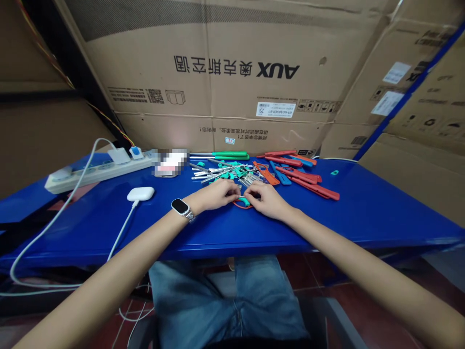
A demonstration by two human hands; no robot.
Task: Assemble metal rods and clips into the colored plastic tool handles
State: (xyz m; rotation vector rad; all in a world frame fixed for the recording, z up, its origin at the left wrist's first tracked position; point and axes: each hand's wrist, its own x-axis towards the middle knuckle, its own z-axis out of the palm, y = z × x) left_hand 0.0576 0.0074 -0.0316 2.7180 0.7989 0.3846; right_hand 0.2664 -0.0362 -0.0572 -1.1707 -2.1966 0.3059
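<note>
My left hand (pixel 221 194) is closed in a pinch, its fingertips meeting those of my right hand (pixel 267 199) at the near side of a pile. Between them shows a small green plastic piece (pixel 244 200), with a thin metal bit along its top. The right fingers pinch at the green piece; what the left fingers grip is mostly hidden. Just under the fingertips curves an orange loop-shaped part (pixel 240 205) on the table. Beyond my hands lie loose metal rods (pixel 203 175) mixed with green plastic pieces (pixel 238 169). An orange handle (pixel 267 173) lies near my right hand.
Several red handles (pixel 308 186) and a blue handle (pixel 280 173) lie right on the blue table (pixel 203 237). Green-handled tools (pixel 228 155) lie behind. Leftward are a white case (pixel 140 194) on a cable, a phone (pixel 170 164) and a power strip (pixel 98 174). Cardboard (pixel 232 97) walls the back.
</note>
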